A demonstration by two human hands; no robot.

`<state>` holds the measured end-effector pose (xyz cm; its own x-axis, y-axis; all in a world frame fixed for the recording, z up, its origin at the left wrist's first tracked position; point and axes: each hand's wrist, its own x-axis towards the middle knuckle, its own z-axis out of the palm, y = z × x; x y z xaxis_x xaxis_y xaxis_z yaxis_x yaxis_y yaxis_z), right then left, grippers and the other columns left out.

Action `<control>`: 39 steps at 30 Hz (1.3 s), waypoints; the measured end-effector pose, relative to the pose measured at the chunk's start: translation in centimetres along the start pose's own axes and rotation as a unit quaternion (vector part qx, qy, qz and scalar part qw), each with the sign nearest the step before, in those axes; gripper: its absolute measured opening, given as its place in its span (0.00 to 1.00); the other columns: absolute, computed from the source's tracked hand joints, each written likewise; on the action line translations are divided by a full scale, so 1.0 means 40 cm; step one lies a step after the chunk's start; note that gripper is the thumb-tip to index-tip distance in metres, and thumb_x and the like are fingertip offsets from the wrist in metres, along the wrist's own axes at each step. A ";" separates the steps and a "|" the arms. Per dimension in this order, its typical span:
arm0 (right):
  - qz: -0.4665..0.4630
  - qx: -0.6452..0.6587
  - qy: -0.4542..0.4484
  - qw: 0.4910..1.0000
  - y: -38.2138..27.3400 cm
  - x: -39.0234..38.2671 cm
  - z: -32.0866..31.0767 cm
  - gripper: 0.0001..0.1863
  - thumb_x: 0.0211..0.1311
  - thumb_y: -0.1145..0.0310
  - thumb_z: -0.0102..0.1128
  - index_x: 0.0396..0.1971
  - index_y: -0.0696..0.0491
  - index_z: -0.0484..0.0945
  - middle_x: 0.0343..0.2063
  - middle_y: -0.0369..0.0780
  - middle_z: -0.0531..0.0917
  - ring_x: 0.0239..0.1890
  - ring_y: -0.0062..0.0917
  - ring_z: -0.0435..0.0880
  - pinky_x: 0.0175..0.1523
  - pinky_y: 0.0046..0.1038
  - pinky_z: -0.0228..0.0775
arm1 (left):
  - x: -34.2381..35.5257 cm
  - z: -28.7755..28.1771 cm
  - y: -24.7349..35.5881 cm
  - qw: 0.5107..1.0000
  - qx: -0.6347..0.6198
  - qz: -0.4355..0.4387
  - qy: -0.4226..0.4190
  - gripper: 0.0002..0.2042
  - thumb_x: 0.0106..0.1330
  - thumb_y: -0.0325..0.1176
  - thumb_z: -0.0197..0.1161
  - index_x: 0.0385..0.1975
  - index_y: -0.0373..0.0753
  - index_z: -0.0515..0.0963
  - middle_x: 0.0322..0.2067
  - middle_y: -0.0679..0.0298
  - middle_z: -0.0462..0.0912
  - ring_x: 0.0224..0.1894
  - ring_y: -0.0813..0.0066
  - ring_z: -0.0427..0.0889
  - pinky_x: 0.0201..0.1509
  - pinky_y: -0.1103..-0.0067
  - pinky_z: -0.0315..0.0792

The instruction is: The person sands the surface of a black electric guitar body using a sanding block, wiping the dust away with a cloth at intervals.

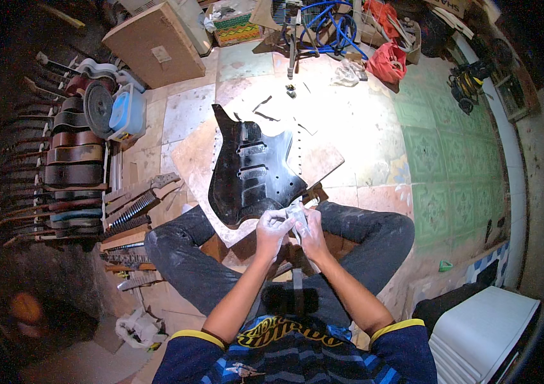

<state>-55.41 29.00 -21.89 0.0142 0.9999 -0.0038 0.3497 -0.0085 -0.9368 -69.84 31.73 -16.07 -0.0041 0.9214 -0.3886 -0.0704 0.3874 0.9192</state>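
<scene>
A guitar body (237,192) lies on a board (326,163), right of what look like racked guitars (75,173).

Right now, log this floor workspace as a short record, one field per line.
Left hand: dusted white, fingers bent beside a small pale-grey piece; grip unclear
Right hand: dusted white, fingers closed on that piece, whose kind is unclear
Workpiece: glossy black electric-guitar body with recessed cavities, just beyond the hands
Under it: flat light-brown board
Far left: row of guitars in several colours
Far side: coiled blue hose, bright red bag
Right floor: green patterned tiles
</scene>
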 end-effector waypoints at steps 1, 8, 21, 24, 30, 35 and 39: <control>-0.012 -0.036 -0.007 0.999 -0.003 0.001 0.000 0.32 0.73 0.56 0.54 0.67 0.63 0.64 0.61 0.57 0.69 0.67 0.47 0.66 0.73 0.44 0.55 | 0.006 -0.004 -0.004 0.996 -0.085 0.032 -0.015 0.13 0.60 0.24 0.74 0.40 0.36 0.76 0.40 0.63 0.81 0.45 0.79 0.79 0.53 0.79 0.76; 0.012 0.079 -0.007 0.997 -0.092 0.014 -0.015 0.36 0.62 0.66 0.71 0.66 0.62 0.67 0.58 0.48 0.78 0.60 0.30 0.77 0.67 0.32 0.67 | 0.074 -0.064 -0.039 0.986 -0.130 0.026 -0.096 0.21 0.59 0.18 0.73 0.44 0.39 0.68 0.45 0.61 0.80 0.50 0.74 0.81 0.57 0.76 0.78; 0.093 0.030 0.155 0.983 -0.024 0.120 -0.059 0.31 0.60 0.70 0.71 0.62 0.63 0.71 0.54 0.48 0.81 0.55 0.30 0.81 0.62 0.31 0.71 | 0.337 -0.225 0.038 0.869 0.427 0.114 0.225 0.34 0.53 0.47 0.77 0.60 0.42 0.75 0.62 0.50 0.73 0.66 0.44 0.66 0.68 0.51 0.64; 0.111 -0.014 0.165 0.980 0.015 0.152 -0.042 0.31 0.60 0.69 0.71 0.62 0.62 0.72 0.55 0.52 0.81 0.58 0.37 0.80 0.65 0.34 0.69 | 0.379 -0.234 0.072 0.827 0.519 0.026 0.213 0.40 0.54 0.50 0.77 0.67 0.45 0.70 0.63 0.48 0.71 0.68 0.41 0.65 0.67 0.47 0.63; 0.001 -0.202 0.136 0.970 0.017 0.202 -0.002 0.30 0.57 0.71 0.71 0.60 0.58 0.74 0.55 0.52 0.77 0.58 0.48 0.75 0.66 0.42 0.66 | 0.401 -0.263 0.067 0.832 0.519 -0.029 0.191 0.50 0.50 0.57 0.76 0.75 0.49 0.60 0.62 0.38 0.69 0.64 0.39 0.70 0.66 0.46 0.65; -0.037 -0.326 0.078 0.942 0.014 0.297 -0.032 0.33 0.56 0.72 0.69 0.65 0.49 0.75 0.51 0.50 0.76 0.54 0.48 0.73 0.62 0.44 0.66 | 0.357 -0.237 0.057 0.819 0.502 -0.102 0.258 0.54 0.50 0.59 0.75 0.77 0.50 0.54 0.61 0.37 0.70 0.62 0.38 0.72 0.64 0.47 0.65; -0.042 -0.328 0.053 0.942 -0.022 0.383 -0.022 0.32 0.56 0.71 0.69 0.64 0.46 0.76 0.47 0.50 0.75 0.52 0.49 0.73 0.59 0.43 0.67 | 0.344 -0.224 -0.047 0.785 0.506 -0.043 0.355 0.52 0.54 0.61 0.71 0.78 0.52 0.52 0.64 0.35 0.66 0.66 0.38 0.67 0.67 0.48 0.61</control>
<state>-54.68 44.31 -20.82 0.0416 0.9910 0.1276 0.8566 0.0304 -0.5151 -78.69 43.41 -23.74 -0.6231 0.7800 -0.0578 0.7262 0.6044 0.3278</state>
